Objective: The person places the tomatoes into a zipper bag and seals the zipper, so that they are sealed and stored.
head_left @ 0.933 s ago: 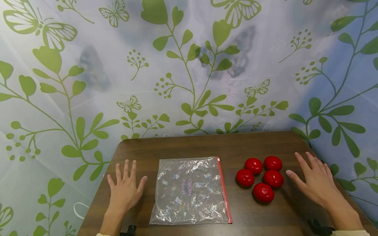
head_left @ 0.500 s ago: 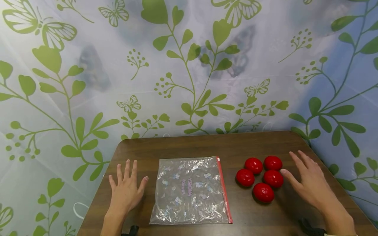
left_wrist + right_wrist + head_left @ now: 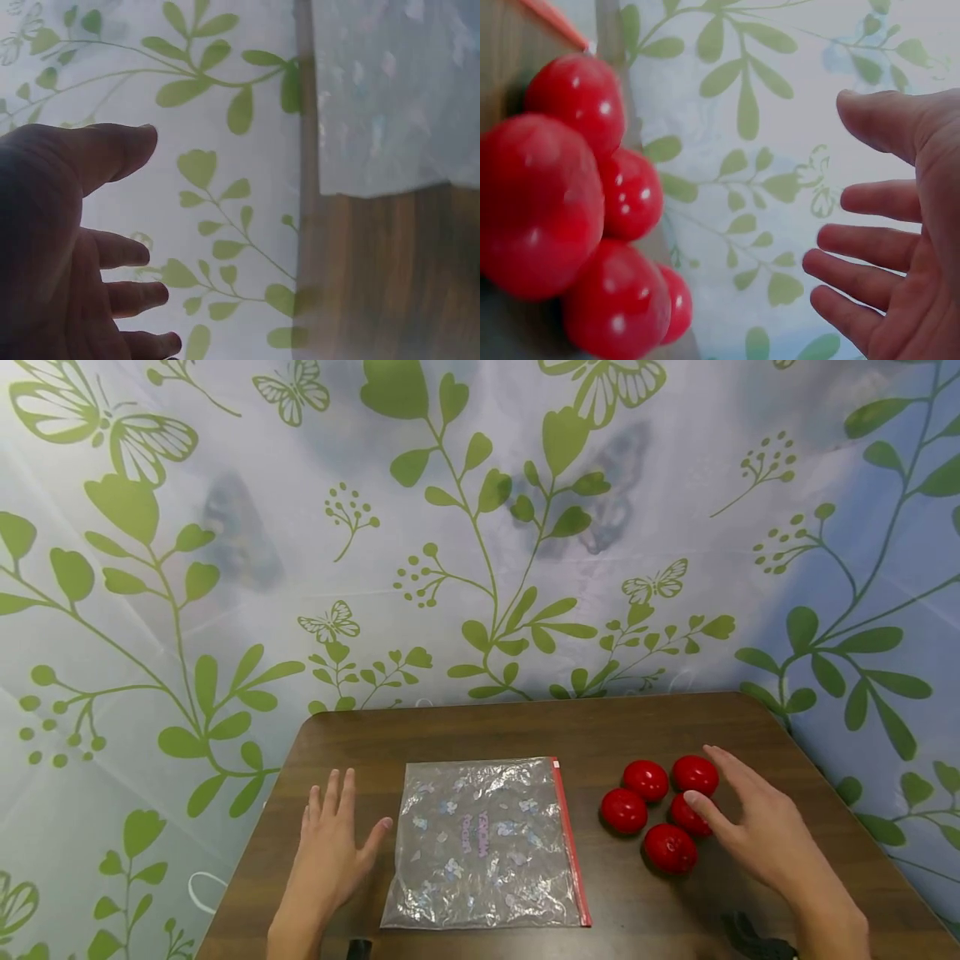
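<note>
A clear plastic zipper bag (image 3: 442,893) with a red zip edge lies flat on the table, printed with small bluish figures and purple lettering. To its right, several glossy red tomato-like rounds (image 3: 623,812) sit in a close cluster; whether they are real fruit I cannot tell. My right hand (image 3: 765,835) is held over the cluster's right side, fingers extended and thumb apart, partly covering one round in the head view. In the right wrist view that hand (image 3: 907,240) holds nothing. Left of the bag, my left hand (image 3: 330,856) is spread and holds nothing.
The dark wooden table (image 3: 525,727) has rounded far corners. Behind and around it hangs a pale curtain (image 3: 480,527) with green leaves and butterflies. A white loop (image 3: 202,893) shows by the left table edge. Dark straps (image 3: 757,943) are near the wrists.
My right hand has moved left from the table's right side to the red rounds. My left hand has shifted slightly right, toward the bag. Bag and rounds stay in place.
</note>
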